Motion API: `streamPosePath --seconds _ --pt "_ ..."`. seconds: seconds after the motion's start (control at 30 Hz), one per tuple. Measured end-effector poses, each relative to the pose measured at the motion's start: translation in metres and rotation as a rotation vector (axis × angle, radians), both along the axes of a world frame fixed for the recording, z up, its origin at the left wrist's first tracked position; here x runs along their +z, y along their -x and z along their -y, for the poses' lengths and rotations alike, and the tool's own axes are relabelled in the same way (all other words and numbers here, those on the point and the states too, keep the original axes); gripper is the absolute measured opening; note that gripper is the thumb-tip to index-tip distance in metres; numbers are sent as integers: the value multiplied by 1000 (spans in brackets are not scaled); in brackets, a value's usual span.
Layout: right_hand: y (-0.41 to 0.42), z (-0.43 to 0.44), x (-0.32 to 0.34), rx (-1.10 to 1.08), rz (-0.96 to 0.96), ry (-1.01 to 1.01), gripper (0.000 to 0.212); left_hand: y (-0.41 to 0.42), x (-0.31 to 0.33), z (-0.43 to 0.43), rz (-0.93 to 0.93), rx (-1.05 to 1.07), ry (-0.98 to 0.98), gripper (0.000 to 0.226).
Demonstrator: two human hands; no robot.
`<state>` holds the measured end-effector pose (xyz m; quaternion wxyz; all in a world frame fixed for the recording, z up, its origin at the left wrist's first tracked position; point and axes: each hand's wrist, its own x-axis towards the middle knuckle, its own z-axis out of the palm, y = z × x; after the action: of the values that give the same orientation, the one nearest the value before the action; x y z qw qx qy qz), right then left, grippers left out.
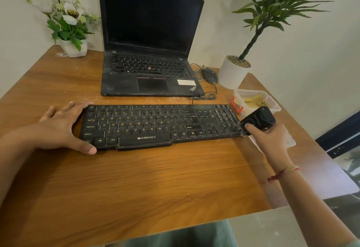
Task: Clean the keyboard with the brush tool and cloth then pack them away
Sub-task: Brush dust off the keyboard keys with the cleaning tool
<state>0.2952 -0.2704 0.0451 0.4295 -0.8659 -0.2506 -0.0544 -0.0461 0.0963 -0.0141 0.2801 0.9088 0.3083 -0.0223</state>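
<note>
A dusty black keyboard (155,126) lies across the middle of the wooden table (136,184). My left hand (64,128) rests on its left end, fingers spread over the edge and thumb at the front corner. My right hand (266,139) grips the black brush tool (259,119), whose lower end touches the keyboard's right front corner. A clear plastic box (272,101) with a red latch stands just behind the tool and holds a yellow cloth (253,99). The box's clear lid (290,139) lies under my right hand.
A dusty open black laptop (150,61) stands behind the keyboard. A wired mouse (209,75) and a white potted plant (232,73) sit at the back right, a white flower pot (75,48) at the back left. The table's right edge is close to the box.
</note>
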Motion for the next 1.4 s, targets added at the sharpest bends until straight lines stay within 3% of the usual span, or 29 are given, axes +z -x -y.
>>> streamPosePath --seconds 0.2,0.33,0.5,0.67,0.83,1.03,1.13,1.2,1.27,1.4 --pt "29 -15 -11 164 -7 71 17 1 0 1 -2 15 -16 148" --pt "5 -4 -1 45 4 -23 19 0 2 2 -4 11 11 147" --pt "20 -5 -12 113 -30 2 20 0 2 2 -15 31 20 149" --pt "-3 7 -5 -55 6 -65 18 0 5 4 -9 20 42 146" --pt "30 -15 -17 103 -87 -37 23 -1 3 4 -11 15 5 149" --pt "-1 -6 3 -72 3 -62 18 -1 1 2 -11 13 1 148" --pt "9 -18 0 31 -38 -29 15 -1 0 1 26 23 3 130" --pt "15 -23 -4 107 -119 9 16 -1 1 3 32 27 13 133" --pt "11 -24 3 96 -158 2 17 -1 2 4 9 29 11 142" --pt "2 -23 20 -9 -56 -16 17 0 3 3 24 30 2 131"
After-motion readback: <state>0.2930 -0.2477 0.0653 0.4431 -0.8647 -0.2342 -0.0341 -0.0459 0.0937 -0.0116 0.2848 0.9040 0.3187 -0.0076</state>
